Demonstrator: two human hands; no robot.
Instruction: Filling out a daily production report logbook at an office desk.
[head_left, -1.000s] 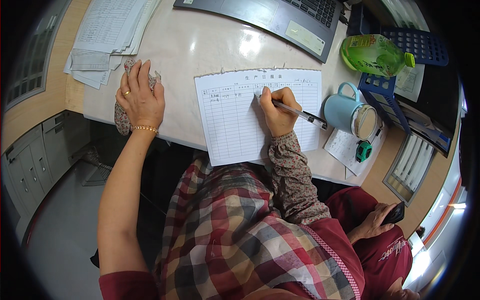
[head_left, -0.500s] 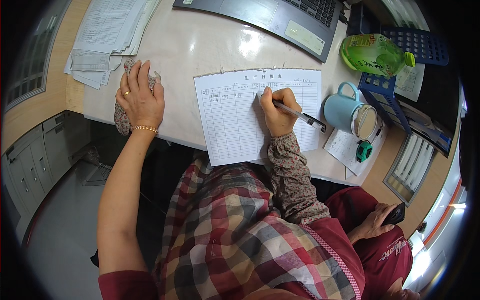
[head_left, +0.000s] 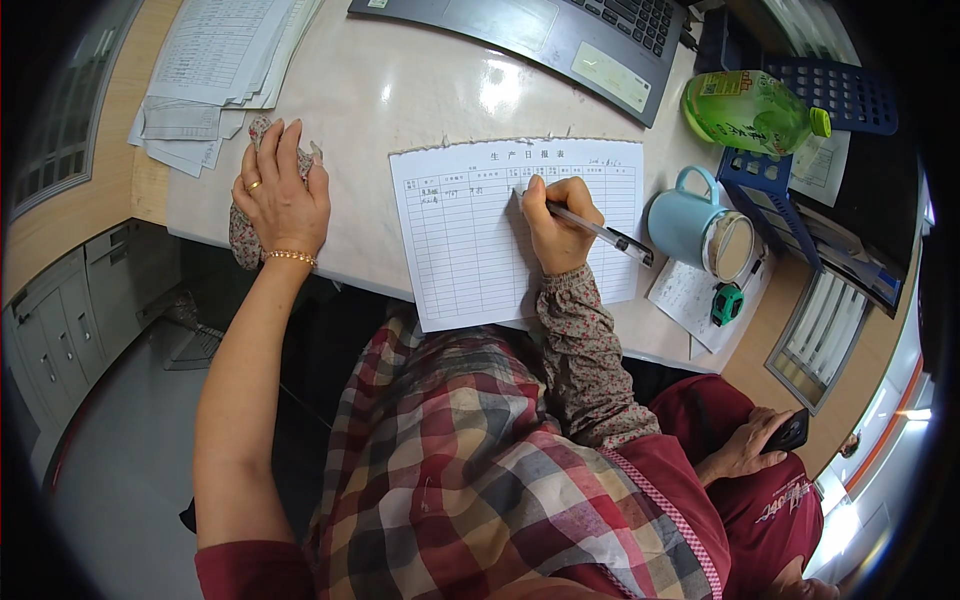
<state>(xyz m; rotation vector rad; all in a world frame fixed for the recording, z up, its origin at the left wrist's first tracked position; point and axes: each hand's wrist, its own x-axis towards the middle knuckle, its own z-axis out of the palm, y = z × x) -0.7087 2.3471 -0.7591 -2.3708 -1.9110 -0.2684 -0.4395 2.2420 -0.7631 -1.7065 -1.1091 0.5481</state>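
Note:
My right hand [head_left: 564,222] is closed around a pen [head_left: 615,237] with a clear barrel and dark grip. Its point is at the printed form [head_left: 470,255], a white ruled sheet with handwriting in its top rows. A floral sleeve cover [head_left: 585,330] wraps my right forearm. To the left, my left hand [head_left: 283,190] lies flat with its fingers extended over a crumpled floral cloth [head_left: 243,238], which matches the sleeve cover. Part of that cloth is hidden under the palm.
A grey laptop [head_left: 530,40] stands beyond the form. Stacked papers [head_left: 215,60] lie at far left. On the right are a light-blue mug [head_left: 684,222], a jar [head_left: 728,246], a green tape measure [head_left: 727,303], a green bottle [head_left: 745,110] and blue baskets [head_left: 835,90]. A seated person's hand [head_left: 748,445] holds a phone.

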